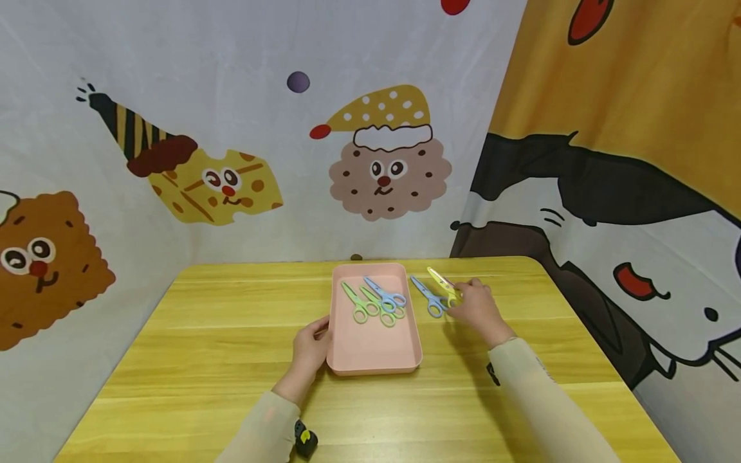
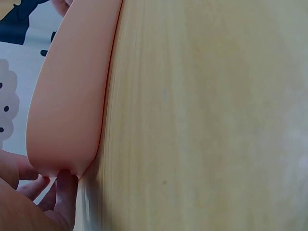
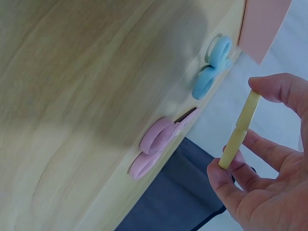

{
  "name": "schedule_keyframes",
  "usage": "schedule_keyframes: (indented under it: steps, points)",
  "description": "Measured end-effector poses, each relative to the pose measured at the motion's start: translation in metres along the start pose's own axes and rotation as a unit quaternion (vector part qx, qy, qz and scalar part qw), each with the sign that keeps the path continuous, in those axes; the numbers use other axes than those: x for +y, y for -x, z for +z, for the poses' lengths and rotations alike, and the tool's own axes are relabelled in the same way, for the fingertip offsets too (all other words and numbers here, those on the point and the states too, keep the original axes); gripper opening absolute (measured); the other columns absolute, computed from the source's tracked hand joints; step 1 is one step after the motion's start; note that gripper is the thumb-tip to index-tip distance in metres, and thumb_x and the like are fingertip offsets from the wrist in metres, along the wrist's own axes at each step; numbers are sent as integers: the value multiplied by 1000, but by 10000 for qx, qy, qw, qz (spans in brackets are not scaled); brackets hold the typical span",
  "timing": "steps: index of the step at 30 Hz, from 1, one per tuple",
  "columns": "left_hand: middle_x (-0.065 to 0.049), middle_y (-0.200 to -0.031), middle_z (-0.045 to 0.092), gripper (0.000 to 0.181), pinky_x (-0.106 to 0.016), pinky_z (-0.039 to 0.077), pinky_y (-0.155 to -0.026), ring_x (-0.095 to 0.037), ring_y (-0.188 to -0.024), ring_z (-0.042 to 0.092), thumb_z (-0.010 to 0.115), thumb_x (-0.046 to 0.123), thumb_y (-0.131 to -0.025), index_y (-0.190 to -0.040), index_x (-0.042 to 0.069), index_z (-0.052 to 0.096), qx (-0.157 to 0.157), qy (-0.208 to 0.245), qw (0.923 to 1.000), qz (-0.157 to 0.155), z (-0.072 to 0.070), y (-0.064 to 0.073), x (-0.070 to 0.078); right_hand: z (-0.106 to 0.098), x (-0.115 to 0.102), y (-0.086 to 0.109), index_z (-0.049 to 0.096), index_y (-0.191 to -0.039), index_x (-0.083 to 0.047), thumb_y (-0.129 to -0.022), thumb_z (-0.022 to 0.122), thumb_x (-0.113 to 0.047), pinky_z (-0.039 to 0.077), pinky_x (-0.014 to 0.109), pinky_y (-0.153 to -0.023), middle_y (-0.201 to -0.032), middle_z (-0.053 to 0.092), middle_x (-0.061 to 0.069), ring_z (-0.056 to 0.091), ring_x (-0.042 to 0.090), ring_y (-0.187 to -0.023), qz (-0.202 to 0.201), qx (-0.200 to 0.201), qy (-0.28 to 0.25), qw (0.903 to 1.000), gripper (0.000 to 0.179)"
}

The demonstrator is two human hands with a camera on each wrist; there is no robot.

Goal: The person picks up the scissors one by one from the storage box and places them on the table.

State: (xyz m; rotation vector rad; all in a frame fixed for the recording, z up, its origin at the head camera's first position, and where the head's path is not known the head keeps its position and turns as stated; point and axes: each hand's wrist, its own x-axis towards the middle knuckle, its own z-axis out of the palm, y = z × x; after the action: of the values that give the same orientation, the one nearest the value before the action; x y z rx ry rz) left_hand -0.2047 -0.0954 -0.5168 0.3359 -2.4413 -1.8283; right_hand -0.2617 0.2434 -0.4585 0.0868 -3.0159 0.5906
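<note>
A pink tray (image 1: 373, 354) lies on the table with two green scissors (image 1: 360, 312) and one blue pair (image 1: 384, 298) in it. My left hand (image 1: 309, 347) holds the tray's left side, fingertips on its outer wall in the left wrist view. To the right of the tray, my right hand (image 1: 480, 312) pinches yellow scissors (image 3: 236, 139) by the handles between thumb and fingers, above the table. Beneath them, blue scissors (image 3: 214, 67) and pink scissors (image 3: 156, 144) lie on the wood; in the head view the pink pair is mostly hidden.
The wood-grain table (image 1: 231, 334) reaches back to a cartoon-printed cloth wall (image 1: 243, 96). Another printed curtain (image 1: 637, 212) hangs along the right side. Bare wood shows left of the tray and in front of it.
</note>
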Motion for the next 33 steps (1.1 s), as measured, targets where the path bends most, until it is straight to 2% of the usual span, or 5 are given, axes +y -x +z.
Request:
schedule_keyframes:
  steps: [7, 13, 23, 33]
  points:
    - [-20, -117, 65, 34, -35, 57, -84, -30, -104, 64, 60, 6, -90, -124, -1, 61, 0, 16, 10000, 49, -1, 0, 1, -5, 3, 1, 55, -127, 4, -72, 75, -20, 47, 51, -79, -119, 50, 26, 46, 43, -101, 68, -140, -56, 9999, 63]
    - [-20, -117, 64, 34, -35, 56, -84, -30, -104, 64, 60, 6, -90, -124, -1, 61, -11, 39, 10000, 20, -1, -1, 0, -6, 10, 1, 55, -126, 5, -73, 75, -21, 46, 52, -79, -118, 51, 27, 46, 45, -102, 42, -138, -23, 9999, 62]
    - [-20, -116, 65, 33, -35, 57, -84, -30, -104, 64, 60, 6, -90, -123, -1, 62, 22, 47, 10000, -3, 0, -1, 0, -6, 21, 1, 56, -124, 5, -77, 68, -20, 44, 57, -87, -119, 51, 30, 47, 50, -104, -32, -61, 69, 10000, 54]
    - [-20, -117, 65, 33, -35, 56, -84, -30, -105, 64, 59, 6, -91, -123, -1, 62, 0, -30, 10000, -46, 0, 1, 2, -11, 28, 2, 55, -127, 5, -80, 65, -21, 45, 55, -83, -119, 50, 29, 47, 48, -103, 96, -116, 125, 9998, 54]
